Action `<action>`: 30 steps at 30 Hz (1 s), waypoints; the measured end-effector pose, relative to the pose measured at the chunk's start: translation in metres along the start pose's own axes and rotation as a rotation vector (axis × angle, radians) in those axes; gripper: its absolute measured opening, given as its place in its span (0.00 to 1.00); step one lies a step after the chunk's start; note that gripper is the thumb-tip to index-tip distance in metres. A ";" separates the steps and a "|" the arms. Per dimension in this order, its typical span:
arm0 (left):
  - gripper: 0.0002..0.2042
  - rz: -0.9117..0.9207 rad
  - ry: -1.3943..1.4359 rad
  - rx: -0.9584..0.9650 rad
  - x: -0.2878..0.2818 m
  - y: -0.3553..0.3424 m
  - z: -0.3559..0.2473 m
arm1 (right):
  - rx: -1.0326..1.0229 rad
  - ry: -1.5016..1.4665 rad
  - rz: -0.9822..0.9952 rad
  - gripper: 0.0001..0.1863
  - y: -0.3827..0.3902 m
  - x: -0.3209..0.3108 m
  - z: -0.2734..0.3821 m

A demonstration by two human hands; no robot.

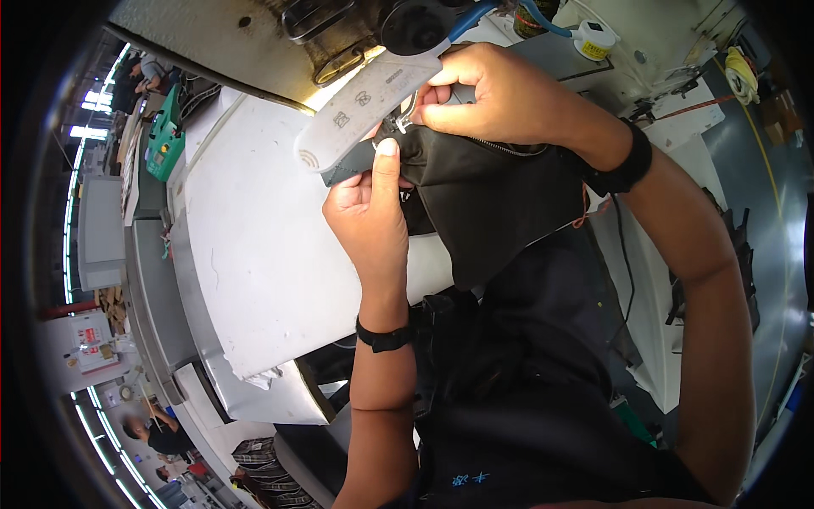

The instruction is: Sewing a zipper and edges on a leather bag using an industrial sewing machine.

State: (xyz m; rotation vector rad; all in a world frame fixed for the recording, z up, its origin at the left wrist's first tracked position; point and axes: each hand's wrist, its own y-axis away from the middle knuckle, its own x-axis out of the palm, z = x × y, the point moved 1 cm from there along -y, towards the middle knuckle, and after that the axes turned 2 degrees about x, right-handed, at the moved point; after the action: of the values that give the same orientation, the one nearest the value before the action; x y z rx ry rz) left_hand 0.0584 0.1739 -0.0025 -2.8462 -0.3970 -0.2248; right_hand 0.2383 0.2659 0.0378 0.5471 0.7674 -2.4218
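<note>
Dark olive fabric point(496, 212) with a metal zipper point(509, 148) lies under the sewing machine head point(254, 25), beside the small metal presser foot point(398, 120). My left hand point(369, 216) grips the fabric's edge left of the foot, thumb on top. My right hand point(500, 97) has thumb and finger closed just right of the foot, near the zipper; what exactly they hold is hidden. A long white plastic piece point(348, 119) crosses above both thumbs, partly hiding the needle area.
White worktable point(246, 254); green device point(163, 131) at upper left; blue hose point(543, 21) and white gadget point(593, 38) on the machine; cord point(626, 280) hanging at right. A person point(161, 437) at lower left and another point(148, 72) at upper left work at other stations.
</note>
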 end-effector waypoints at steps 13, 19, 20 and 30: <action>0.13 -0.001 -0.039 0.019 -0.003 0.004 0.002 | 0.003 -0.013 -0.048 0.09 0.002 0.005 0.001; 0.19 -0.108 -0.290 -0.121 0.003 0.000 -0.007 | -0.148 -0.028 -0.145 0.07 -0.005 0.011 -0.005; 0.20 -0.089 -0.329 -0.181 0.002 0.000 -0.011 | -0.092 0.020 -0.133 0.07 -0.008 0.012 -0.005; 0.19 -0.119 -0.237 -0.051 -0.007 -0.004 0.010 | -0.083 0.104 -0.242 0.06 -0.009 0.024 -0.005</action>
State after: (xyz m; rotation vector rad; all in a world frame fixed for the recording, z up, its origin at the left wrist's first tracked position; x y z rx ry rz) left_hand 0.0516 0.1788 -0.0120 -2.9106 -0.6172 0.0840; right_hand 0.2159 0.2667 0.0250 0.5807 1.0253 -2.5822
